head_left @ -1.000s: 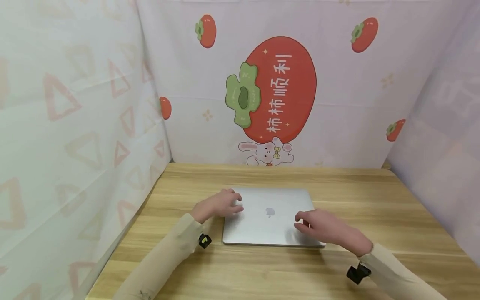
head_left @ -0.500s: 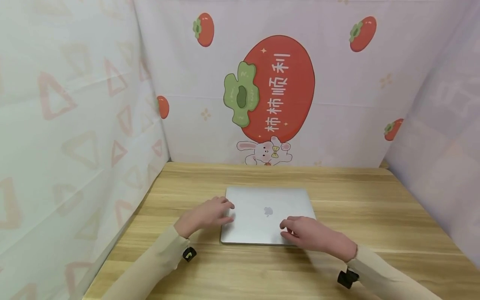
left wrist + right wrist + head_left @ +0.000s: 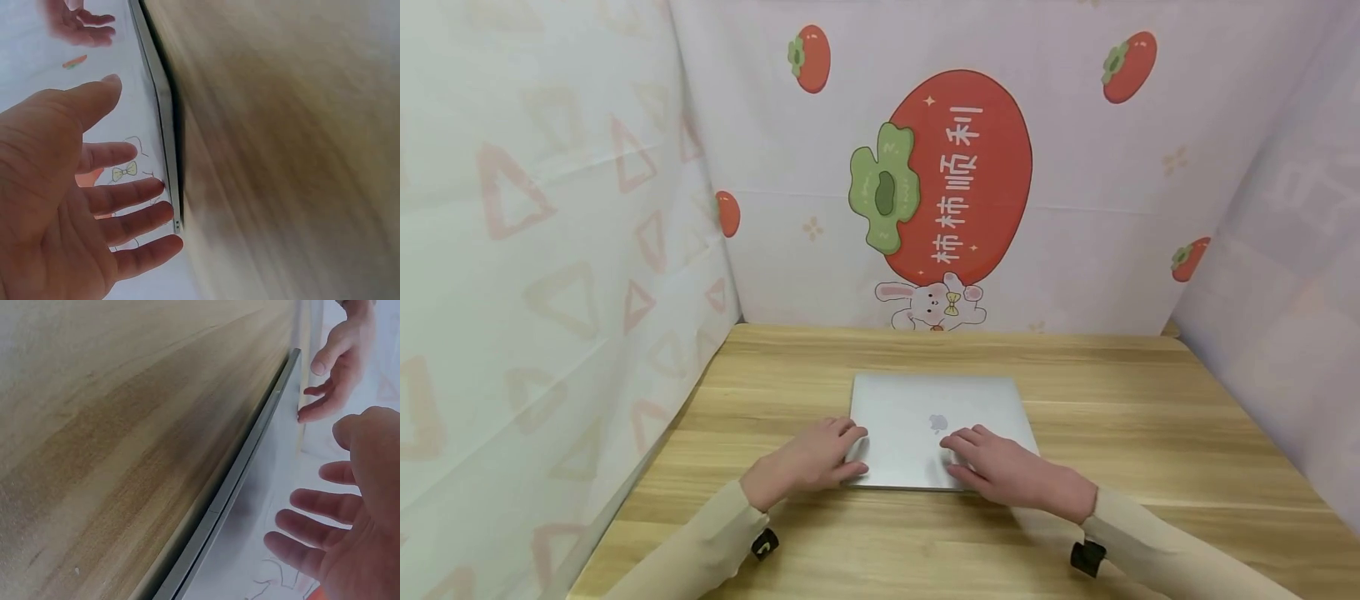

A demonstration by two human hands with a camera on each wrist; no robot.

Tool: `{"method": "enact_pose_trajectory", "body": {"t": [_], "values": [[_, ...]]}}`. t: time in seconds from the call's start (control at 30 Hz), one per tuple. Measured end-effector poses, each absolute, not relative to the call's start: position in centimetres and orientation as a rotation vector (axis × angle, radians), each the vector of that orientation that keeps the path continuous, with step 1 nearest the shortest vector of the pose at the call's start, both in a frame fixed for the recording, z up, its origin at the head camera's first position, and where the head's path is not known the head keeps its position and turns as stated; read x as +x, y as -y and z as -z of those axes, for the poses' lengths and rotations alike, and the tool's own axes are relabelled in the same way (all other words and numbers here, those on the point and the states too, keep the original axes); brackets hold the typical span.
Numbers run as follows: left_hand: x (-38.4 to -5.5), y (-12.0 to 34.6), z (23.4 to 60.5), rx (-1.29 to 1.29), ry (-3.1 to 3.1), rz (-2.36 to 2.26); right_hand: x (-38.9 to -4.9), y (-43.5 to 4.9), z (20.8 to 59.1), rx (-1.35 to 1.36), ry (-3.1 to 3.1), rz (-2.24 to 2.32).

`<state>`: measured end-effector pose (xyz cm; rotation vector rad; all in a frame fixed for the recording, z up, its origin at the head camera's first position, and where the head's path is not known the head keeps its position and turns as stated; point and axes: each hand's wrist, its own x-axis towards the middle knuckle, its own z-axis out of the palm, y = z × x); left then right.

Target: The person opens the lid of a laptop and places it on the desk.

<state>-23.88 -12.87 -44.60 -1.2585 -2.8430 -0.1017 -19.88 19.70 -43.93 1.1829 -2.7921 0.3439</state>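
A closed silver laptop (image 3: 902,408) with an apple logo on its lid lies flat on the wooden table. My left hand (image 3: 812,457) is at the laptop's left front corner, its fingers spread and slightly bent. In the left wrist view the fingertips of that hand (image 3: 81,194) come close to the laptop's edge (image 3: 164,119); contact is hard to tell. Over the front right part of the lid hovers my right hand (image 3: 1000,468), fingers loosely bent. The right wrist view shows that hand (image 3: 350,512) apart from the laptop's side (image 3: 244,462), with nothing held.
The wooden table (image 3: 925,550) extends on all sides of the laptop. A white cloth wall (image 3: 1075,233) with persimmon prints stands behind, and further cloth walls flank the left (image 3: 587,250) and right (image 3: 1292,250). Small black cameras (image 3: 1087,557) sit at the wrists.
My left hand has moved back toward me along the laptop's left side to its front corner. My right hand has shifted left over the lid. The laptop stays closed and in place.
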Motion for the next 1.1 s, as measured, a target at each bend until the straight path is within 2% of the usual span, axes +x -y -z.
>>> {"method": "enact_pose_trajectory", "body": {"t": [0.57, 1.1], "values": [[-23.6, 14.1, 45.5, -1.217, 2.923, 0.144, -20.7, -18.7, 45.8, 1.303, 2.748, 0.009], [-25.1, 14.6, 45.6, -1.134, 3.187, 0.142, -21.0, -18.6, 46.8, 1.459, 2.414, 0.289]]}}
